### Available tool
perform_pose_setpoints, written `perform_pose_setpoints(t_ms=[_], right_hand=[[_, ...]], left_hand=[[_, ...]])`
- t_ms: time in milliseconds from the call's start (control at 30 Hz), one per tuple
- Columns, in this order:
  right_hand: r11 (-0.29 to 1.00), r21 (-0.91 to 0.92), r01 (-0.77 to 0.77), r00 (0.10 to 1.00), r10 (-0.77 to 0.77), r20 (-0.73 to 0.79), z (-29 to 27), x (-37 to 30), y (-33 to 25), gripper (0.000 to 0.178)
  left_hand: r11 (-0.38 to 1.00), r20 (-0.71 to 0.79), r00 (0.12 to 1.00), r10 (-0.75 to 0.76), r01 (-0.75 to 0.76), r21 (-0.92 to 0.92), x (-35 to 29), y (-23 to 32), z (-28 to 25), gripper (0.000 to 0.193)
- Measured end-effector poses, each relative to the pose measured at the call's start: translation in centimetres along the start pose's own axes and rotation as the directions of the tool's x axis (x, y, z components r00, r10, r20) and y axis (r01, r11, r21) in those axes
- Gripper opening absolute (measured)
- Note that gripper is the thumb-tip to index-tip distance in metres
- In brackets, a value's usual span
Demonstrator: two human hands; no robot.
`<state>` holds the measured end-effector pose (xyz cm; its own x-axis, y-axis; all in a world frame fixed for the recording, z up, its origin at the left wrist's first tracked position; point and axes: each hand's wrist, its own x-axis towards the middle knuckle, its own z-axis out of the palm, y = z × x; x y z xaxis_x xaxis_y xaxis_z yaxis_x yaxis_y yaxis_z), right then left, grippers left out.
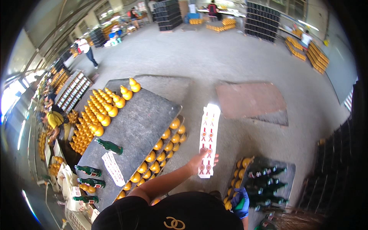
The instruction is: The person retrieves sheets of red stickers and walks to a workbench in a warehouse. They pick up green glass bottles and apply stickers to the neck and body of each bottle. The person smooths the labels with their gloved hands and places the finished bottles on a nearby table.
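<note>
My bare left hand (198, 161) is closed on the lower part of a long white sticker sheet (209, 132) with rows of red ribbon-shaped stickers, held up over the floor. Low on the right, my right hand (241, 198) wears a blue glove and is wrapped round a green bottle (240, 205), mostly hidden by the fingers. A second sticker sheet (112, 168) lies on the dark board (134, 126) to the left. Near it a green bottle (110, 146) lies on its side, and several more green bottles (91, 183) are at the board's left edge.
Rows of yellow gourd-shaped bottles (100, 119) stand on the board, with more stacked beneath it. Several green bottles (268, 184) stand on a low stack at right. A brown board (251, 99) lies on the floor ahead. A person in yellow (56, 122) works at far left; another person (87, 51) stands farther back.
</note>
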<state>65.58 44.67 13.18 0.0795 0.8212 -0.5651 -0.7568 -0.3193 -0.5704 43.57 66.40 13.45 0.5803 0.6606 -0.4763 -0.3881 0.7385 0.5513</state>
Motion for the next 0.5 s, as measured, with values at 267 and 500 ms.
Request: perform_pose_setpoints(t_ms=[267,500], right_hand=[[0.999,-0.013,-0.040,0.974,0.042,0.223,0.9,19.3,-12.0,0.044],[0.992,-0.119,-0.048,0.999,0.050,0.010,3.8,40.1,-23.6,0.034]], left_hand=[[0.995,-0.249,0.964,0.093,-0.101,-0.019,9.6,10.5,-1.2,0.040],[0.959,-0.385,0.906,0.175,-0.246,-0.142,20.0,23.6,-2.4,0.044]])
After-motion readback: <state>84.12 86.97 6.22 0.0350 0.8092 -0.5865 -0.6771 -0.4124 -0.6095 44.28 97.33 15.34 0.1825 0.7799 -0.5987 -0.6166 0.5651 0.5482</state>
